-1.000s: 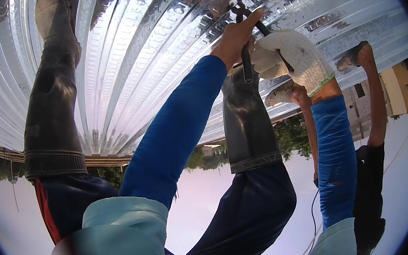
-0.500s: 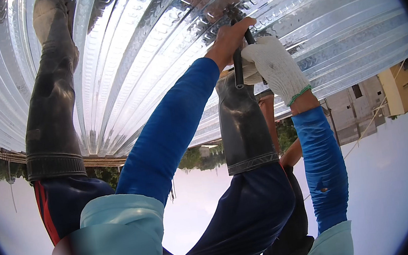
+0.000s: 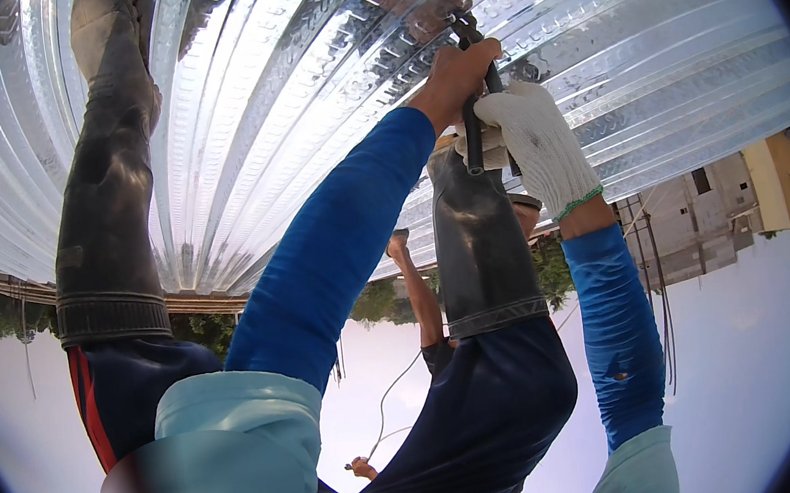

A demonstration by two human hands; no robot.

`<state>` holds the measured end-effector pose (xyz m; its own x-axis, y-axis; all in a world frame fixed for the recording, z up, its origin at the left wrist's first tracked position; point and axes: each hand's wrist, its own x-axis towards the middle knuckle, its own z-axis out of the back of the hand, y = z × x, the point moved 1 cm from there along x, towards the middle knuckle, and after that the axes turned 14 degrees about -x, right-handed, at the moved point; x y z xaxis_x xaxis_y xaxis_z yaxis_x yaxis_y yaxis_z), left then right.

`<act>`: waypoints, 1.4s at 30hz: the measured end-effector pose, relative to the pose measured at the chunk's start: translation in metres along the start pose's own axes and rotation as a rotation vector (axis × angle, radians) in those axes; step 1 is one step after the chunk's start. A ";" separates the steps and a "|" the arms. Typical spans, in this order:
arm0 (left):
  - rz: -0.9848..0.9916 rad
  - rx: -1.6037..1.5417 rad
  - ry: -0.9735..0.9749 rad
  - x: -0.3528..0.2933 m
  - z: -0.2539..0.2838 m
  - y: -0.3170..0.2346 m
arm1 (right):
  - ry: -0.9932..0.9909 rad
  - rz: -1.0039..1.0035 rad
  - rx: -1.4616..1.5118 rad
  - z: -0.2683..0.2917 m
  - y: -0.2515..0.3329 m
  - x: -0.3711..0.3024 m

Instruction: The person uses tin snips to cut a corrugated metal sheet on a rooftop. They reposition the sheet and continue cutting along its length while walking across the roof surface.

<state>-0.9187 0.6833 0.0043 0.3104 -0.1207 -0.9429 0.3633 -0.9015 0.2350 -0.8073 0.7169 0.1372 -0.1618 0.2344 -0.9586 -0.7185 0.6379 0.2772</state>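
Bare and closed, my left hand (image 3: 456, 74) grips the upper part of a black two-handled tool that looks like pincers (image 3: 474, 147). The tool's head meets the shiny ribbed metal decking (image 3: 320, 81); what its jaws hold is too small to make out. My right hand (image 3: 543, 139), in a white knit glove with a green cuff edge, is closed around the handles just below my left hand. Its fingers are partly hidden behind the handles. One open handle end sticks out between the hands, close to my right boot.
My dark rubber boots, the left one (image 3: 103, 219) and the right one (image 3: 483, 237), stand on the decking. Beyond my legs a person's arm (image 3: 419, 292) shows, and a hand (image 3: 362, 466) near a thin cord (image 3: 387, 396). A grey building (image 3: 691, 225) and trees lie past the decking edge.
Both hands and the pincers have shifted slightly to the right and down in view. The other person's limbs, earlier right of my right boot, now show on its left, with the cord.
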 end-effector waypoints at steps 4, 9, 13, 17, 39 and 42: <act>-0.052 0.062 -0.073 0.000 -0.001 0.003 | 0.121 -0.289 1.117 -0.024 -0.016 -0.007; -0.065 0.071 -0.033 -0.001 0.001 0.003 | 0.104 -0.247 1.205 -0.028 -0.009 -0.009; -0.123 0.191 0.023 0.003 0.015 0.004 | 0.126 -0.275 0.920 -0.009 0.014 -0.009; -0.132 0.320 0.090 -0.004 0.021 -0.011 | 0.222 -0.233 0.784 0.020 0.000 0.004; -0.110 -0.050 0.191 0.021 0.008 0.014 | -0.354 0.251 -0.897 -0.016 -0.011 0.012; -0.109 -0.103 0.121 0.014 -0.003 0.017 | -0.309 0.145 -0.502 -0.012 -0.017 0.009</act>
<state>-0.9051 0.6672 -0.0041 0.3651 0.0318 -0.9304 0.4868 -0.8584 0.1617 -0.8043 0.6990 0.1231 -0.1324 0.5433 -0.8290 -0.9472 0.1770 0.2672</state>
